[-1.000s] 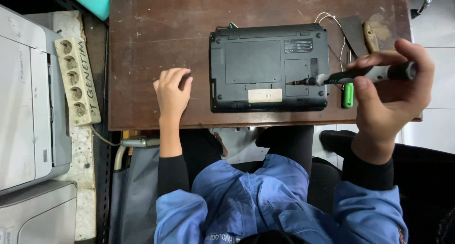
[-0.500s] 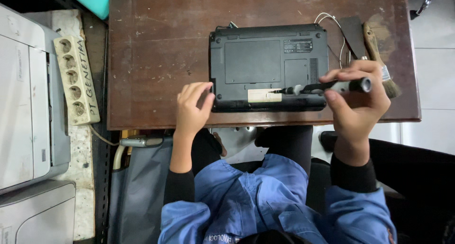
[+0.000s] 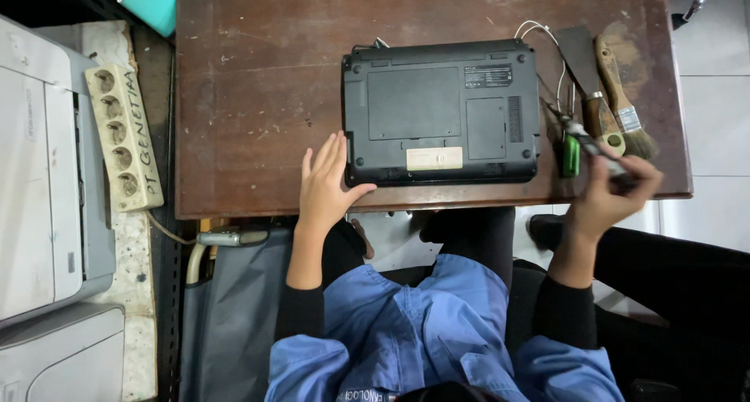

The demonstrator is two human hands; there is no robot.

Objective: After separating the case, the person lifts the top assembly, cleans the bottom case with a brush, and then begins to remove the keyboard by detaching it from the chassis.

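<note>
1. The left hand (image 3: 324, 185) lies open and flat on the wooden table (image 3: 250, 97), fingers spread, its thumb touching the near left corner of the laptop (image 3: 440, 113)
2. The right hand (image 3: 613, 195) is closed around the dark handle of a screwdriver (image 3: 590, 144) at the table's right front edge; the shaft slants up and left from the fist, beside the laptop's right side
3. The laptop, a small black one, lies upside down in the middle of the table, its base facing up
4. On that base, a pale rectangular sticker (image 3: 434, 158) sits near the front edge, and a small dark label (image 3: 488, 76) with fine white print sits toward the back right
5. A small green object (image 3: 571, 156) lies just beside the laptop's right edge, close to the screwdriver
6. Further right lie a scraper (image 3: 584, 66) with a dark blade and wooden handle and a paintbrush (image 3: 621, 101) with a wooden handle, side by side
7. A thin white cable (image 3: 539, 31) loops behind the laptop's back right corner
8. Left of the table, a cream power strip (image 3: 121, 136) with handwriting along its side rests beside a grey printer (image 3: 39, 183)
9. A teal container (image 3: 148, 0) shows at the table's back left corner
</note>
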